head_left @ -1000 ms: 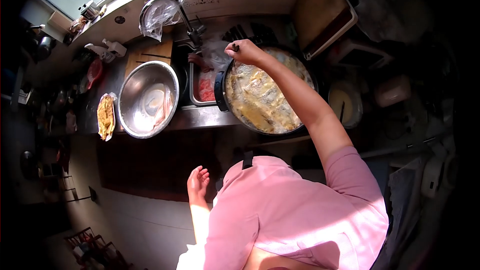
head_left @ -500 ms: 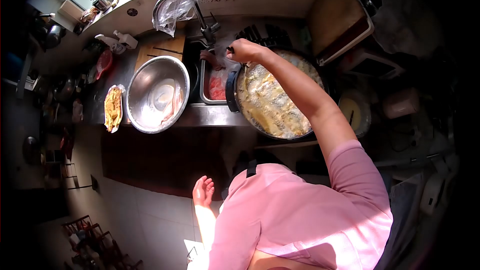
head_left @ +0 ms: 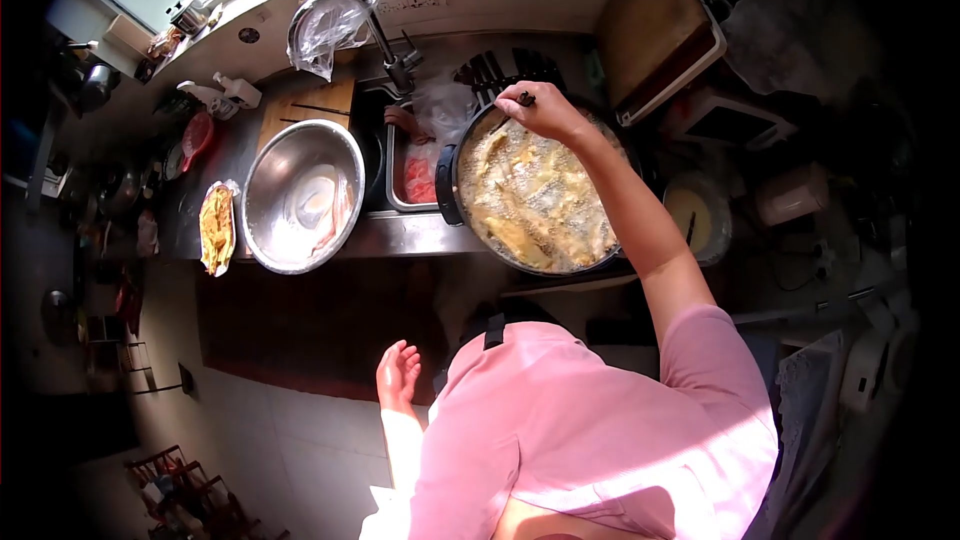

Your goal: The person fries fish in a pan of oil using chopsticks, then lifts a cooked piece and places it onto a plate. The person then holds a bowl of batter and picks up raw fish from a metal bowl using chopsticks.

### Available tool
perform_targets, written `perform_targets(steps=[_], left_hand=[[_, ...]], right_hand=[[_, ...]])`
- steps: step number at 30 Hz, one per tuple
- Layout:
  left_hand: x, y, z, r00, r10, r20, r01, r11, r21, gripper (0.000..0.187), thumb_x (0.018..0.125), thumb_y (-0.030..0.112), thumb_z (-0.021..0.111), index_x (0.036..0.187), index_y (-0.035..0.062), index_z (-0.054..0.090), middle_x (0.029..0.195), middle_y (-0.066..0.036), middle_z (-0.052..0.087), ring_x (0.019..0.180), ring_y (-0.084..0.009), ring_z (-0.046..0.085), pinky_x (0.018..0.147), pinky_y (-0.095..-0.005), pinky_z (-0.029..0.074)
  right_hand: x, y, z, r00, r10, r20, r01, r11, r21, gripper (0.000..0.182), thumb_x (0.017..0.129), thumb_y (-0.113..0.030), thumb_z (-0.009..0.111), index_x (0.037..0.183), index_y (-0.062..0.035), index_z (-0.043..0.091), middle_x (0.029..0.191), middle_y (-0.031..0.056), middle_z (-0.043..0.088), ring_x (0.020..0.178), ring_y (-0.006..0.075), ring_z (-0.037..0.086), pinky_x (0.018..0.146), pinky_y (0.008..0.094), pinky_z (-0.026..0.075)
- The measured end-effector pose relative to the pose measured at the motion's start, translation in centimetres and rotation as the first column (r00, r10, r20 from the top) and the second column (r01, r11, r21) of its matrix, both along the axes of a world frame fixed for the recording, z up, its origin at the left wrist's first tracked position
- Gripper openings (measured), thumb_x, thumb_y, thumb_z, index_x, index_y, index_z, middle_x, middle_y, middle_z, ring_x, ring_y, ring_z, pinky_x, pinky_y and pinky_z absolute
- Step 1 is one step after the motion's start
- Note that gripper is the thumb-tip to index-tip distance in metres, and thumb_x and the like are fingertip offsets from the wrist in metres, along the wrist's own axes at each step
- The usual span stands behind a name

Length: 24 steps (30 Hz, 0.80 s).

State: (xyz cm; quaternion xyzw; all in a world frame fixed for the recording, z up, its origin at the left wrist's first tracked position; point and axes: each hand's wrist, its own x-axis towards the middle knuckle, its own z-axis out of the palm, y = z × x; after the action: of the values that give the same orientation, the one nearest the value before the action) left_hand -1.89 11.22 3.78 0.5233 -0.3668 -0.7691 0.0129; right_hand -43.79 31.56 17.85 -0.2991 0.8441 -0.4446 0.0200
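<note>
A large black pan (head_left: 447, 195) full of bubbling oil and yellow frying pieces (head_left: 530, 205) sits on the counter. My right hand (head_left: 545, 112) reaches over the pan's far rim, closed on a thin dark utensil (head_left: 524, 98) whose end pokes above my fingers. My left hand (head_left: 398, 374) hangs down at my side, fingers apart, holding nothing. Left of the pan stands a big steel bowl (head_left: 262, 205) with pale raw pieces in it.
A small plate of fried food (head_left: 213, 228) lies left of the bowl. A steel tray with red meat (head_left: 415, 178) sits in the sink under the tap (head_left: 392, 65). A cutting board (head_left: 310, 105) and a bowl of batter (head_left: 695, 215) flank the area.
My right hand has shifted to the right along the pan's far rim, from its left corner toward the middle. The left hand stays down at my side.
</note>
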Motion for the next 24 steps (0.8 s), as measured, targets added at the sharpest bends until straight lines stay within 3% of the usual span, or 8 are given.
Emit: perform_targets(steps=[1,6,9,14,16,17,20,24], left_hand=[[-0.3,0.0,0.0,1.000,-0.010,-0.001,0.010,1.000,-0.005,0.023,0.084,0.024,0.047,0.097,0.0053,0.052,0.082,-0.007,0.056,0.069,-0.0145,0.053,0.059,-0.0248,0.044],[-0.7,-0.4,-0.2,0.999,-0.028,-0.019,0.028,1.000,0.009,0.022,0.085,0.023,0.045,0.096,0.0053,0.052,0.080,-0.007,0.057,0.067,-0.0148,0.053,0.058,-0.0249,0.044],[-0.6,-0.4,-0.3,0.999,-0.037,-0.025,0.037,0.999,0.010,0.021,0.085,0.022,0.045,0.096,0.0053,0.052,0.079,-0.007,0.057,0.066,-0.0149,0.054,0.057,-0.0251,0.044],[-0.5,-0.3,-0.1,0.999,-0.039,-0.007,0.039,0.999,0.009,0.021,0.085,0.021,0.045,0.097,0.0055,0.052,0.079,-0.007,0.057,0.066,-0.0150,0.054,0.056,-0.0248,0.044],[-0.5,-0.4,-0.1,0.999,-0.038,-0.001,0.038,0.999,0.010,0.021,0.085,0.021,0.045,0.097,0.0057,0.052,0.080,-0.007,0.057,0.067,-0.0150,0.054,0.056,-0.0247,0.044],[-0.4,-0.4,0.0,0.999,-0.038,-0.002,0.038,0.999,0.008,0.021,0.084,0.021,0.045,0.097,0.0058,0.052,0.080,-0.007,0.057,0.067,-0.0150,0.054,0.056,-0.0249,0.044],[-0.3,-0.6,-0.1,0.999,-0.044,-0.009,0.044,0.999,0.004,0.021,0.084,0.021,0.045,0.097,0.0059,0.052,0.080,-0.007,0.057,0.067,-0.0149,0.054,0.057,-0.0251,0.044],[-0.1,-0.6,-0.1,0.999,-0.046,-0.016,0.046,0.999,0.000,0.021,0.084,0.022,0.046,0.097,0.0058,0.052,0.081,-0.007,0.057,0.068,-0.0147,0.054,0.057,-0.0249,0.044]], right_hand=[[0.2,0.5,-0.3,0.999,-0.017,-0.031,0.017,1.000,-0.021,0.020,0.074,-0.022,0.059,0.084,-0.0047,0.062,0.079,0.0126,0.061,0.074,0.0237,0.059,0.067,0.0307,0.045],[2.4,2.3,-4.0,0.989,-0.068,-0.134,0.042,0.982,-0.186,0.016,0.075,-0.018,0.059,0.083,-0.0046,0.062,0.079,0.0105,0.061,0.074,0.0214,0.059,0.066,0.0277,0.045],[4.2,3.4,-5.0,0.996,-0.089,-0.004,0.085,0.966,-0.243,0.014,0.075,-0.013,0.058,0.082,-0.0016,0.061,0.080,0.0089,0.060,0.075,0.0170,0.057,0.067,0.0254,0.043],[4.8,4.8,-7.5,0.993,-0.118,0.030,0.122,0.956,-0.265,0.015,0.078,-0.014,0.055,0.085,-0.0018,0.061,0.078,0.0054,0.059,0.070,0.0138,0.056,0.065,0.0236,0.043],[4.9,5.2,-7.2,0.859,-0.113,0.500,0.381,0.792,-0.477,0.019,0.082,-0.018,0.052,0.089,-0.0025,0.060,0.078,0.0036,0.058,0.071,0.0119,0.056,0.065,0.0220,0.044],[4.8,5.7,-6.9,0.822,-0.121,0.556,0.439,0.756,-0.485,0.023,0.085,-0.022,0.048,0.096,-0.0032,0.056,0.080,0.0033,0.055,0.070,0.0121,0.056,0.063,0.0221,0.046],[3.4,6.6,-9.0,0.726,-0.119,0.677,0.590,0.613,-0.525,0.025,0.085,-0.023,0.046,0.099,-0.0033,0.053,0.083,0.0048,0.052,0.068,0.0135,0.056,0.061,0.0231,0.046],[2.0,5.8,-9.9,0.646,-0.180,0.742,0.705,0.513,-0.490,0.026,0.085,-0.025,0.047,0.099,-0.0043,0.051,0.083,0.0057,0.048,0.068,0.0150,0.055,0.058,0.0234,0.046]])
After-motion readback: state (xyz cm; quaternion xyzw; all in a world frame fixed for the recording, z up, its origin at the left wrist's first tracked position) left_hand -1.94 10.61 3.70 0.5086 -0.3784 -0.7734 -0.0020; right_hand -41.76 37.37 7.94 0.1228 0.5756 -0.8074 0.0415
